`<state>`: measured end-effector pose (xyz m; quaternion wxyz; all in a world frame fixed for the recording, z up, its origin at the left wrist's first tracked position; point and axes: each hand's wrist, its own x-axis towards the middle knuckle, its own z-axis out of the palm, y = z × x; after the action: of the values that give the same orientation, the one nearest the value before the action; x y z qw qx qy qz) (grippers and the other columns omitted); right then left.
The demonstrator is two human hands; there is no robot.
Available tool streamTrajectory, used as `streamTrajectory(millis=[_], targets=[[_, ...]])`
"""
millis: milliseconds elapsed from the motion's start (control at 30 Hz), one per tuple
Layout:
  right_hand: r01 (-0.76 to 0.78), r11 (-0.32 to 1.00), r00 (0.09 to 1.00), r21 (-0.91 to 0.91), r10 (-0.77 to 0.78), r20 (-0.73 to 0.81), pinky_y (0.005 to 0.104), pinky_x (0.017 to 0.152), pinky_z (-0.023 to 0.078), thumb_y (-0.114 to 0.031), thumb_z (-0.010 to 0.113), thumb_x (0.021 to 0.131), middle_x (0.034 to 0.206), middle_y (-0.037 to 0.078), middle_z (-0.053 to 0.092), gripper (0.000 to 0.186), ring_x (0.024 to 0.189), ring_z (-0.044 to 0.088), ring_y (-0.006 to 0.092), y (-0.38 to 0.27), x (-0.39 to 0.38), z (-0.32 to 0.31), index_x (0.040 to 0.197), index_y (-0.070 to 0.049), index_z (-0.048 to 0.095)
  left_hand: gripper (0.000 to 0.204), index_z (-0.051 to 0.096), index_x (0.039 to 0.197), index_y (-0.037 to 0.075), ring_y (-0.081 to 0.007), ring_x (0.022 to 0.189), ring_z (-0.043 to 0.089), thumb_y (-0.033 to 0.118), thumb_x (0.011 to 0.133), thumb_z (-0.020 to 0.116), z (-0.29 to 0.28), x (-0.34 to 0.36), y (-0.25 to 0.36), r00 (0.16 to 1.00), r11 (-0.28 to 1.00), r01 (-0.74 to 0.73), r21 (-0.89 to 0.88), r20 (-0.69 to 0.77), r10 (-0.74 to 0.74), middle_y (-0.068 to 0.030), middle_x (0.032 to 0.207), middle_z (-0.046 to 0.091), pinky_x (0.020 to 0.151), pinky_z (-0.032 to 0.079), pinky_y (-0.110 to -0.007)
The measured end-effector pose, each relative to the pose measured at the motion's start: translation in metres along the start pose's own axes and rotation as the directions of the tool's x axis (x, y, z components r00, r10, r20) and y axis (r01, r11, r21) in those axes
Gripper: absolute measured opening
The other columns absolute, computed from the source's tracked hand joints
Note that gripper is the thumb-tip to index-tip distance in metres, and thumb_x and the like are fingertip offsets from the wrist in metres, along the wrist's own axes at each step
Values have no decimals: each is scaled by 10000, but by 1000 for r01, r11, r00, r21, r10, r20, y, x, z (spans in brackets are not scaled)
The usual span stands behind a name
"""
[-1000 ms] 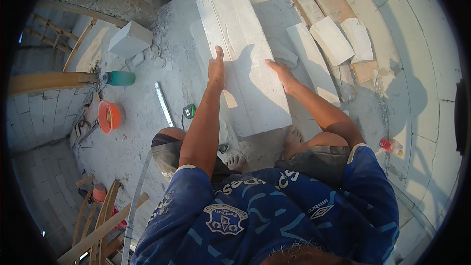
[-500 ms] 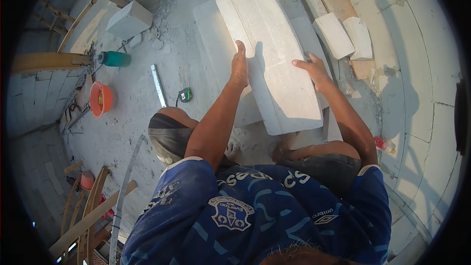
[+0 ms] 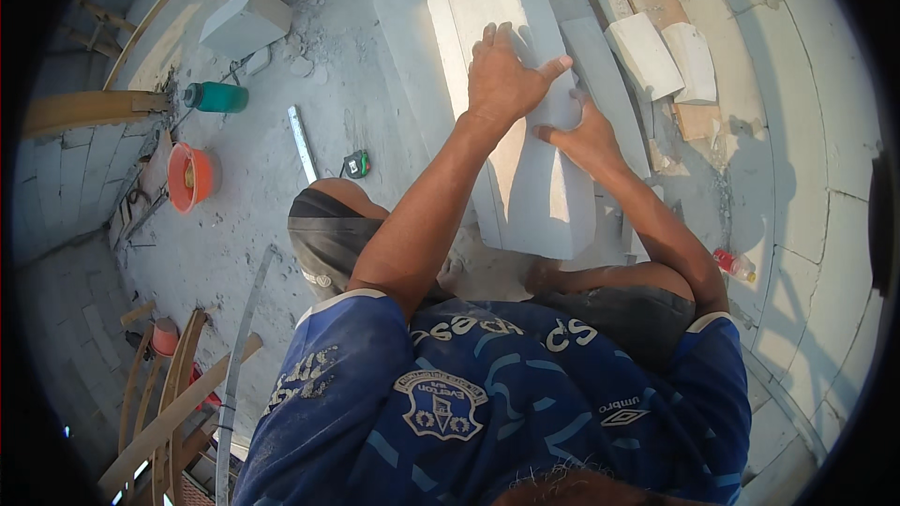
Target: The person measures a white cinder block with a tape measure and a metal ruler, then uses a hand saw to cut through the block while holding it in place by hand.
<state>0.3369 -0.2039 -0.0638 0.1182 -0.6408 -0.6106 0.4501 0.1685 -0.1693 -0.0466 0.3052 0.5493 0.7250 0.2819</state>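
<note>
A long white block (image 3: 487, 197) with a lengthwise line along its face lies tilted in front of my bare knees, over other pale slabs (image 3: 403, 47). My left hand (image 3: 506, 75) is laid across its upper half, fingertips on the face and thumb reaching to the right edge. My right hand (image 3: 577, 136) grips the right side just below, thumb on the block and fingers at the far edge. To the left on the dusty floor are a metal straightedge (image 3: 302, 141) and a green-and-black tape measure (image 3: 355, 165).
A square block (image 3: 244, 19), teal bottle (image 3: 216, 96), orange bucket (image 3: 192, 178) and timber strips (image 3: 187, 384) are at left. At right, short blocks (image 3: 642, 54) rest on planks beside a pale block wall (image 3: 806, 131) and a red-capped plastic bottle (image 3: 734, 264).
The block has shifted up and right and been turned on its long axis. My left hand has moved from the left edge up across the face toward the right edge.
</note>
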Motion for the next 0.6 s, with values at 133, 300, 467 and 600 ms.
streamTrajectory(millis=[133,300,467,600], targets=[[16,1000,996,18,-17,85,402,1030,506,-433,832,745,1330,337,592,1080,1204,642,416,-8,-6,2,1519,122,323,1055,379,1444,-131,-443,1129,652,474,745,888,-10,0,21,994,999,32,38,100,-35,-310,1366,493,874,600,-467],[232,972,967,27,-234,99,390,923,543,-381,835,815,1264,340,608,1007,1099,683,322,-30,-15,21,1537,95,317,1307,186,1524,-134,-453,1060,680,463,652,955,-31,-2,6,991,966,136,221,-32,-132,-361,1347,442,800,630,-423],[254,955,913,153,-289,287,408,953,524,-351,797,858,1250,369,594,972,1142,658,341,-56,-19,31,1564,61,271,1408,142,1546,-127,-461,1112,654,582,623,935,-58,-10,-31,961,948,273,163,-102,-259,-359,1359,440,876,606,-451],[188,945,879,269,-284,382,438,942,524,-383,765,842,1209,342,578,938,1171,636,350,-61,-13,26,1519,90,319,1421,128,1552,-126,-450,1105,667,605,628,923,-57,-11,-42,976,958,215,188,-87,-202,-377,1361,459,875,608,-451]])
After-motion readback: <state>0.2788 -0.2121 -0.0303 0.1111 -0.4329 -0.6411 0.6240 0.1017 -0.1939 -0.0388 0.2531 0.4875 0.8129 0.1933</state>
